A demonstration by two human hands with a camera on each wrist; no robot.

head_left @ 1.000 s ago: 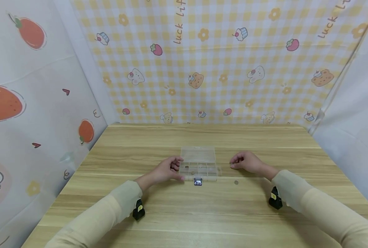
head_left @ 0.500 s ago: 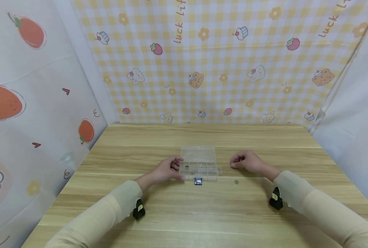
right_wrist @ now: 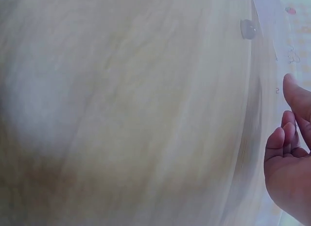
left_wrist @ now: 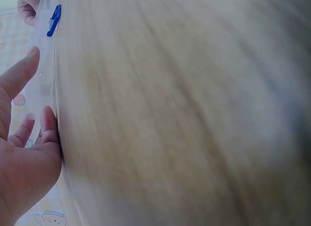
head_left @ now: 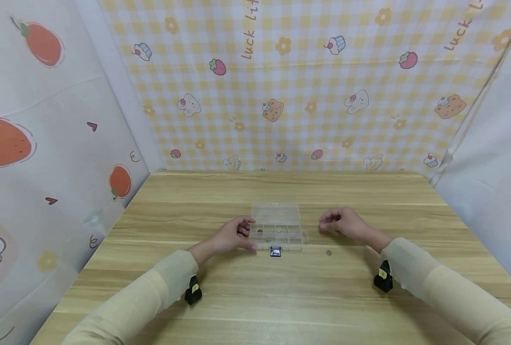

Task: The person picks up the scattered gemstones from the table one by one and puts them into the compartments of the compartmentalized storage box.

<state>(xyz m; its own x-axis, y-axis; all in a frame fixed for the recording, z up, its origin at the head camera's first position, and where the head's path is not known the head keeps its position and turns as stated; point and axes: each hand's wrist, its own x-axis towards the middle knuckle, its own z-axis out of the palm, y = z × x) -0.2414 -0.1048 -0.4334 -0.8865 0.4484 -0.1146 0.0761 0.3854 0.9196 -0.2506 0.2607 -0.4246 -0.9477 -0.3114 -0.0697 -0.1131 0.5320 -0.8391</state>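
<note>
A clear plastic compartment box (head_left: pixel 295 243) lies with its lid (head_left: pixel 275 212) folded back and a blue latch (head_left: pixel 275 251) at the front. Several small round coins, including a brownish coin (head_left: pixel 268 239), lie in its compartments. My left hand (head_left: pixel 236 234) grips the box's left side, thumb at the front corner and fingers curled behind. To the right of the box, my right hand (head_left: pixel 342 224) is just over the table, thumb and fingertips pinched together; the coin at them is hidden now. A grey coin (head_left: pixel 329 252) lies on the table in front of it.
The wood-grain table (head_left: pixel 255 297) reaches back to a yellow checked cloth (head_left: pixel 277 86). White printed cloth (head_left: pixel 65 120) hangs along the left, and pale cloth (head_left: pixel 488 163) along the right. A black wrist camera (head_left: pixel 383 277) sits under each sleeve.
My right hand has risen very slightly from the table; the grey spot at its fingertips no longer shows. The left hand and box keep their place.
</note>
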